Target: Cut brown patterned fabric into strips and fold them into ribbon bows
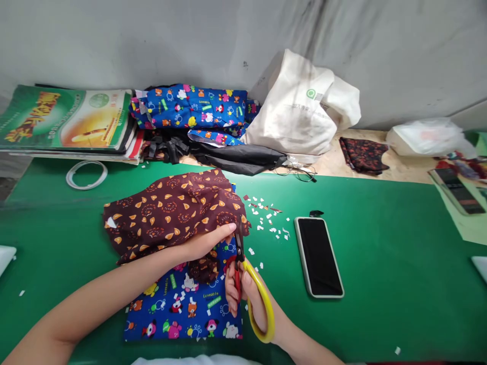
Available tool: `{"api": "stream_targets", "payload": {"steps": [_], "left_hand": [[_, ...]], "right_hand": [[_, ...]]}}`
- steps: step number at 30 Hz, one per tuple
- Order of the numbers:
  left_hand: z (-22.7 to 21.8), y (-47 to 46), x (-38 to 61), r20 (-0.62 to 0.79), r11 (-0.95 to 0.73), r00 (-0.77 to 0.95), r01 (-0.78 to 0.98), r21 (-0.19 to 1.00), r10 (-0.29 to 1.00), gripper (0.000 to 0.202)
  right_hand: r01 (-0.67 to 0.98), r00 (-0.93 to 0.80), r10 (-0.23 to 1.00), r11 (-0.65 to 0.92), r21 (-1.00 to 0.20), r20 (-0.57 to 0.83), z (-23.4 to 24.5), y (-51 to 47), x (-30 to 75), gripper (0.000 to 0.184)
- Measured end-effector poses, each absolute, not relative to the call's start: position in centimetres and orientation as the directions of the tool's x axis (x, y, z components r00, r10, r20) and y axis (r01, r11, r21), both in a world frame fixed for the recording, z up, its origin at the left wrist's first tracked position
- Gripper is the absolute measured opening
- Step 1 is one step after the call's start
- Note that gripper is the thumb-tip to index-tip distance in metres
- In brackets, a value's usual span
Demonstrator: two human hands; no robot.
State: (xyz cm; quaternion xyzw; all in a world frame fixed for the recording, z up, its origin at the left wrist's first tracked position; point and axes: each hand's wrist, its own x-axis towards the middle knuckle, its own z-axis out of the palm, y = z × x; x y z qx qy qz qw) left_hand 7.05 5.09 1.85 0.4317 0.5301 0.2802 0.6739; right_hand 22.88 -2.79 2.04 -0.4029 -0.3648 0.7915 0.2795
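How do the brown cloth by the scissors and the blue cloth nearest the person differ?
The brown cloth has orange, drop-like motifs; the blue cloth has colourful cartoon animals. The brown cloth lies partly on top, rumpled and uneven-edged, while the blue cloth lies flatter beneath, with straighter edges. The left hand holds the brown cloth at the scissors, not the blue cloth. Both are patterned and lie over the green tabletop.

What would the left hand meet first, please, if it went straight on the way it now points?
The left hand would probably meet the scissors first, just beyond its thumb, though depth and whether they already touch are hard to judge.
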Motion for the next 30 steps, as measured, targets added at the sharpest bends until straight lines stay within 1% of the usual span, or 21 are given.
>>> {"api": "stream_targets", "payload": {"steps": [4,9,15,21,27,30], "left_hand": [[2.3,5.2,7.1,-0.453,0.434,0.341,0.136,0.891,0.824,0.043],[2.4,5.3,7.2,-0.419,0.404,0.341,0.117,0.907,0.841,0.040],[1.9,5.4,7.0,-0.436,0.405,0.370,0.164,0.900,0.820,0.043],[2.0,5.5,7.1,-0.465,0.428,0.336,0.184,0.885,0.819,0.044],[2.1,5.4,6.9,-0.468,0.432,0.311,0.180,0.884,0.827,0.045],[2.2,5.3,6.9,-0.483,0.439,0.295,0.207,0.875,0.824,0.047]], "right_hand": [[-0.122,-0.509,0.738,-0.571,-0.812,-0.443,2.1,-2.9,22.9,0.051],[-0.118,-0.499,0.727,-0.596,-0.794,-0.472,2.7,-2.7,22.8,0.052],[-0.141,-0.484,0.701,-0.653,-0.744,-0.524,2.4,-2.9,22.5,0.052],[-0.106,-0.492,0.707,-0.627,-0.771,-0.508,1.7,-3.3,22.8,0.046],[-0.155,-0.476,0.700,-0.663,-0.733,-0.532,2.3,-2.7,22.2,0.054],[-0.143,-0.472,0.689,-0.675,-0.724,-0.550,2.5,-2.6,22.1,0.056]]}}
